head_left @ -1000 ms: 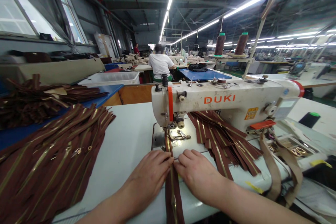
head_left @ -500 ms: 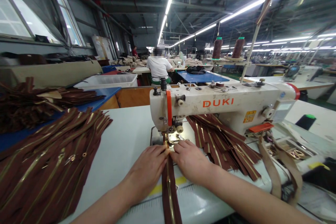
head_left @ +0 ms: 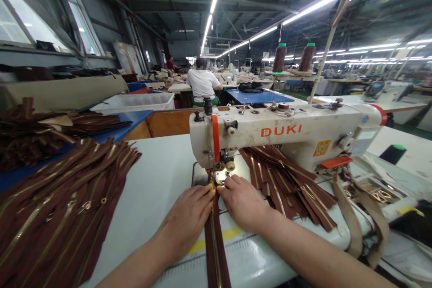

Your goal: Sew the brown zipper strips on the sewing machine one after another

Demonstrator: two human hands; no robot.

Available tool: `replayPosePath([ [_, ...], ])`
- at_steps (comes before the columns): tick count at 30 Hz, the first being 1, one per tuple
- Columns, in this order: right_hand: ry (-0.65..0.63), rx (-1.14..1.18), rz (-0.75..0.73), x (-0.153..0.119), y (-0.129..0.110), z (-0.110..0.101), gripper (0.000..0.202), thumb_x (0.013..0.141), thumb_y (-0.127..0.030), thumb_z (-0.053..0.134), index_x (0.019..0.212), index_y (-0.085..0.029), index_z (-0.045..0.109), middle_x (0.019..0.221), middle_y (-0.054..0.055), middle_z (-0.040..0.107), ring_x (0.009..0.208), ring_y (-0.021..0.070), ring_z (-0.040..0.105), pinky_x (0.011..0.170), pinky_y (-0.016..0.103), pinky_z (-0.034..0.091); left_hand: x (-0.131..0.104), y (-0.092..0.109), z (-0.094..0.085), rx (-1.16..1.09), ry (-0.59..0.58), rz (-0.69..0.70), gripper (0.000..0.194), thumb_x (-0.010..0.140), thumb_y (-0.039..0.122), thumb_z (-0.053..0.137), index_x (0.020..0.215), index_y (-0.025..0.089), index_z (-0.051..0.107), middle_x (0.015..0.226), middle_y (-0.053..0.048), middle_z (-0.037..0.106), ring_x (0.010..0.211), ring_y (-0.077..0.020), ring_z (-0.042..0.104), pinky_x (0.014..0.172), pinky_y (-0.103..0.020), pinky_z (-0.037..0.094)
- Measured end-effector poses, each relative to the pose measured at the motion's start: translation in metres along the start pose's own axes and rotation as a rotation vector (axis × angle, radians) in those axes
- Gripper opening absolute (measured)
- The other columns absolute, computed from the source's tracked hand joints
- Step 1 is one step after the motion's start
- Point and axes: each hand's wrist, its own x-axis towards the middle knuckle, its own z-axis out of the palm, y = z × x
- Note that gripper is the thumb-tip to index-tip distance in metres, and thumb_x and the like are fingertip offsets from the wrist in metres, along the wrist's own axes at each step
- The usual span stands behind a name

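A brown zipper (head_left: 214, 243) with gold teeth runs lengthwise from the sewing machine (head_left: 256, 137) down over the table's front edge. My left hand (head_left: 189, 211) pinches its left edge just in front of the presser foot, fingers pressed together. A small tan bit shows at those fingertips, too small to name. From the other side, my right hand (head_left: 243, 200) has its thumb and curled fingers on the zipper's right edge, close to the metal needle plate (head_left: 221, 177). The zipper's far end goes under the foot, partly hidden by my fingers.
Brown zippers (head_left: 64, 207) lie in a heap on the left of the table, and more zippers (head_left: 286, 184) fan out behind the machine arm. At right are a parts tray (head_left: 378, 195), a hanging tan strap (head_left: 346, 216) and a black thread cone (head_left: 393, 155). A person (head_left: 202, 82) sits ahead.
My hands stay at the needle area, shifting very slightly. The zipper's lower part has swung a little left, and its teeth show less near my fingers. The whole view has shifted slightly.
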Motion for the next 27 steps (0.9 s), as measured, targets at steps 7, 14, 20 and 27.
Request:
replayPosePath([
  [7,0.034,0.041,0.046,-0.003,0.0,0.001,0.016,0.091,-0.013,0.047,0.098,-0.016,0.061,0.088,0.006,0.054,0.087,0.0208,0.045,0.076,0.032,0.039,0.001,0.007,-0.006,-0.026,-0.025,-0.045,0.032,0.097,0.025,0.035,0.112,0.013,0.061,0.116,-0.009,0.064,0.108,-0.0225,0.057,0.094,-0.041,0.047],
  [14,0.033,0.054,0.065,-0.003,-0.002,-0.001,0.013,0.09,-0.014,0.049,0.091,-0.016,0.062,0.087,0.005,0.055,0.087,0.0202,0.047,0.075,0.03,0.04,0.002,0.011,-0.009,0.018,-0.113,-0.113,0.034,0.088,0.033,0.055,0.113,0.011,0.061,0.117,-0.013,0.063,0.107,-0.0278,0.058,0.093,-0.047,0.048],
  [20,0.005,0.104,0.078,-0.004,-0.005,-0.005,0.019,0.088,-0.008,0.048,0.093,-0.015,0.065,0.086,0.006,0.058,0.089,0.0205,0.05,0.078,0.03,0.043,-0.053,0.027,-0.03,0.134,-0.005,-0.031,0.042,0.086,0.037,0.055,0.12,0.014,0.056,0.121,-0.011,0.062,0.105,-0.0252,0.061,0.087,-0.038,0.054],
  [27,0.092,0.226,-0.168,-0.004,-0.02,-0.001,0.036,0.091,-0.015,0.046,0.127,-0.013,0.052,0.123,0.012,0.054,0.115,0.0227,0.047,0.101,0.038,0.038,-0.098,0.048,-0.041,0.164,0.007,0.128,0.046,0.082,0.033,0.058,0.122,0.013,0.05,0.119,-0.012,0.063,0.103,-0.0245,0.061,0.087,-0.031,0.053],
])
